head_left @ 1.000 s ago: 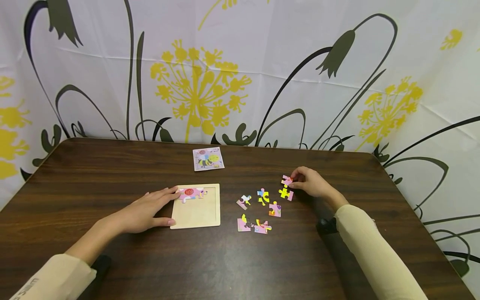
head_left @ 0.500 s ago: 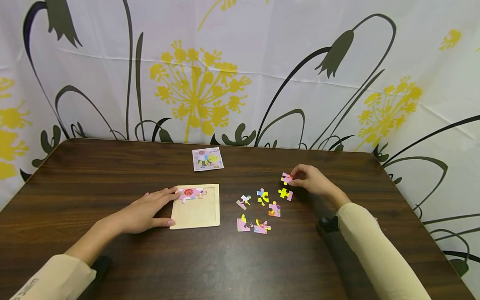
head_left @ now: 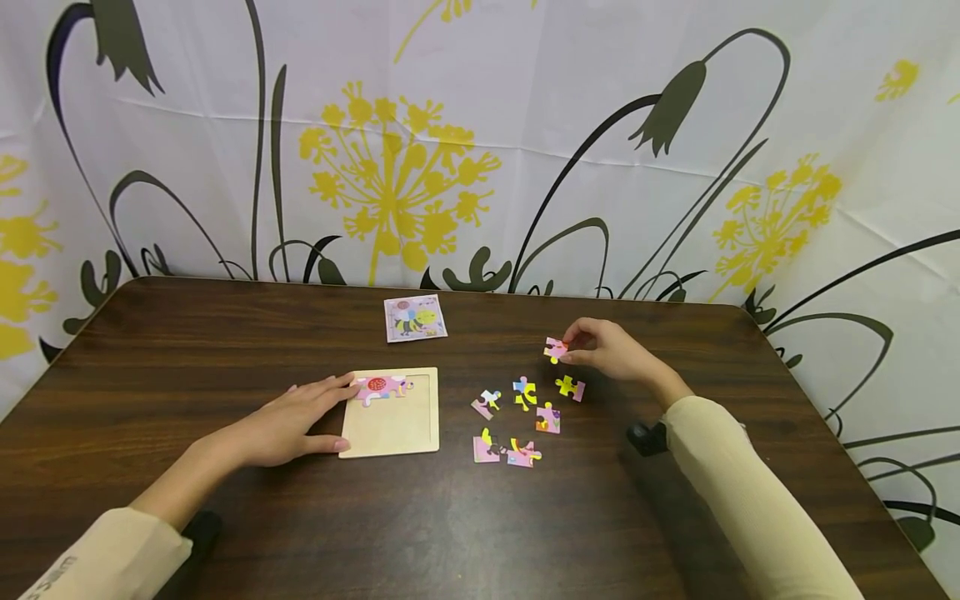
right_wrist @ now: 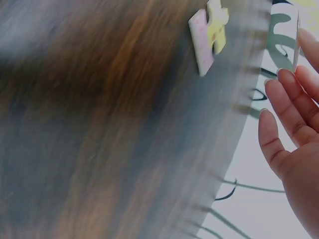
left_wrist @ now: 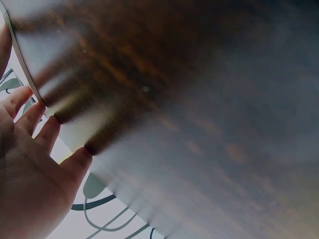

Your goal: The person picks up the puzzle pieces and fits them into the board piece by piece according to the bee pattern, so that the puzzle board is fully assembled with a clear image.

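Observation:
My left hand [head_left: 288, 427] lies with straight fingers on the left edge of a square wooden puzzle tray [head_left: 411, 442]. Joined pink puzzle pieces [head_left: 377, 387] with a red dotted circle fill part of the tray's top left. To the right, my right hand [head_left: 611, 350] pinches a pink puzzle piece [head_left: 553, 348] with a yellow knob between thumb and fingertips. In the right wrist view that held piece [right_wrist: 297, 42] appears edge-on, raised over the table. Below the hand, a yellow and pink piece [head_left: 570, 387] lies flat on the wood.
Several loose pieces lie between tray and right hand, among them a blue and yellow one [head_left: 525, 392] and a pink one [head_left: 549, 418]. A bee picture card [head_left: 416, 318] is behind the tray. A flowered curtain [head_left: 555, 150] hangs along the dark table's [head_left: 480, 533] far edge.
My right hand has lifted the pink piece away from the yellow one and carried it left and slightly farther back. The left hand has stayed on the tray.

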The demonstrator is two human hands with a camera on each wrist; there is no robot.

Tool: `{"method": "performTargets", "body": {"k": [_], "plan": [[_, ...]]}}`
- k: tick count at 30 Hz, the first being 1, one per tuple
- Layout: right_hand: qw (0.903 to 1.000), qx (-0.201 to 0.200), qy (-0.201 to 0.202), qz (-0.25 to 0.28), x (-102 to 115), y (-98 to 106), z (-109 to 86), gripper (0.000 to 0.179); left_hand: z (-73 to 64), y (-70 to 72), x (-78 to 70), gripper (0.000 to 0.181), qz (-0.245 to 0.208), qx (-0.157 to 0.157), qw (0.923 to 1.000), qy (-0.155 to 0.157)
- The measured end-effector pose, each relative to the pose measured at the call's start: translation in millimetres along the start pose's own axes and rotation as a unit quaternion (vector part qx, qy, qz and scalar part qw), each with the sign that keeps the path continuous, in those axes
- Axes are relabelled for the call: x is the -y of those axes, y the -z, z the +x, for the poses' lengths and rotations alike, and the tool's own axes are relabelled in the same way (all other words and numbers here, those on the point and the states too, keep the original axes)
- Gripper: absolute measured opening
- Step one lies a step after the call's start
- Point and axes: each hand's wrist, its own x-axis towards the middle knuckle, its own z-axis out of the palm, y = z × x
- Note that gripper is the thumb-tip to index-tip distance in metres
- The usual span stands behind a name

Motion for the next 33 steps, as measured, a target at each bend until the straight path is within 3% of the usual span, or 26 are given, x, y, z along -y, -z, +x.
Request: {"method": "performTargets", "body": {"k": [21, 33], "plan": [[0.9984, 0.041, 0.038, -0.004, 51, -28, 31.6, 0.02, 1.1, -1.9, 3.0, 0.078, 0.003, -0.006, 1.0, -0.005], [0.9969, 0.045, 0.064, 0.003, 77, -49, 46.0, 0.019, 0.4, -3.1, 4.1, 0.079, 0.001, -0.006, 1.0, -0.007]]}}
